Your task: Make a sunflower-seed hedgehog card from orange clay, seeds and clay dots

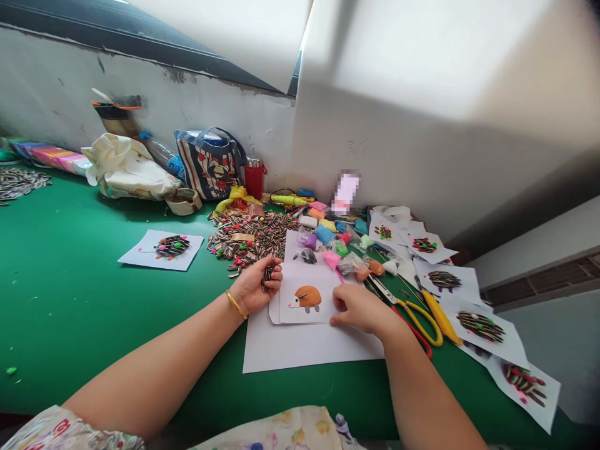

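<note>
Brown hedgehog (310, 296) on a white card (300, 272), approx. midway btwn the hands, w/ a dark sliver on its back (looks like a seed). Card lies on a big white sheet (309, 355), which is on the green table (140, 319). L hand (257, 286) is curled round a few striped seeds (269, 275) – just beside the card's left edge. R hand (359, 309) is at the card's right edge, fingers bent; can't tell if it's pinching the paper or only resting there.

Seed pile (272, 237) behind L hand, w/ small bright bits mixed in. Coloured lumps (324, 234), some bagged, behind the card. Scissors (424, 320) + yellow cutter (440, 314) near R hand – beyond them, a row of hedgehog cards (470, 284). One more card (159, 240) lies well left, on its own. Tote (210, 165) & red flask (254, 180) by the wall.
</note>
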A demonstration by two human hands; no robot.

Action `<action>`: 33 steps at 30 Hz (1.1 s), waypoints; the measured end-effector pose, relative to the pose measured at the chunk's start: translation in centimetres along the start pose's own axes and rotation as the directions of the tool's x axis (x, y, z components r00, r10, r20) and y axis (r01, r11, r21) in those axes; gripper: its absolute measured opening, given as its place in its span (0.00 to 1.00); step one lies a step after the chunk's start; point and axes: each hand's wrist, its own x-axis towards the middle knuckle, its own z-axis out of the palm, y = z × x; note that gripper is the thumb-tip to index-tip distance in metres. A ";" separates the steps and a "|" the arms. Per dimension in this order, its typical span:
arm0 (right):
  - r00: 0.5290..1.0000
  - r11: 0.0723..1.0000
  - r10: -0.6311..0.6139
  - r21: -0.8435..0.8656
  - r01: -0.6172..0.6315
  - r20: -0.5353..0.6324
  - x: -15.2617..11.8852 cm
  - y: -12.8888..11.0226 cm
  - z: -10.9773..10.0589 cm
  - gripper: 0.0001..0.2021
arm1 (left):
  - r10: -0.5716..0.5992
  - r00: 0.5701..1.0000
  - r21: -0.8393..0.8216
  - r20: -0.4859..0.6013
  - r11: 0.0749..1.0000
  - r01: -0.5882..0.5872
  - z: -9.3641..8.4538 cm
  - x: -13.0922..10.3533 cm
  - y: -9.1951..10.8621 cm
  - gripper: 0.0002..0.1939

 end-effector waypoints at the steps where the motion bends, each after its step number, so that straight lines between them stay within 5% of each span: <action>1: 1.000 1.000 -0.003 0.008 0.003 0.003 0.1 0.0 0.0 0.15 | 0.001 1.000 -0.023 -0.002 1.000 -0.001 0.1 -0.1 0.0 0.08; 5: 0.999 0.998 -0.021 0.055 0.023 -0.037 0.5 -0.6 -0.1 0.14 | -0.019 0.999 -0.118 -0.026 0.993 0.016 0.4 -0.3 0.0 0.10; 12: 0.925 0.976 -0.146 0.101 0.192 -0.352 2.2 -4.7 0.3 0.04 | 0.092 0.989 -0.129 -0.112 0.986 -0.107 0.8 -0.4 -0.2 0.14; 20: 0.856 0.915 -0.400 -0.080 0.396 -0.328 4.9 -10.2 0.4 0.03 | 0.105 0.994 -0.136 -0.006 0.985 -0.105 0.3 -0.3 0.2 0.20; 24: 0.870 0.915 -0.401 -0.182 0.361 -0.288 6.1 -12.2 1.5 0.04 | 0.130 0.991 -0.099 -0.024 0.986 -0.132 0.4 -0.1 0.3 0.22; 28: 0.896 0.914 -0.378 -0.249 0.321 -0.233 6.9 -12.9 2.1 0.06 | 0.155 0.986 -0.070 -0.057 0.985 -0.159 0.5 -0.1 0.3 0.23; 33: 0.884 0.908 -0.406 -0.213 0.361 -0.232 7.1 -12.2 0.4 0.06 | 0.150 0.988 -0.077 -0.033 0.985 -0.152 0.4 -0.2 0.4 0.23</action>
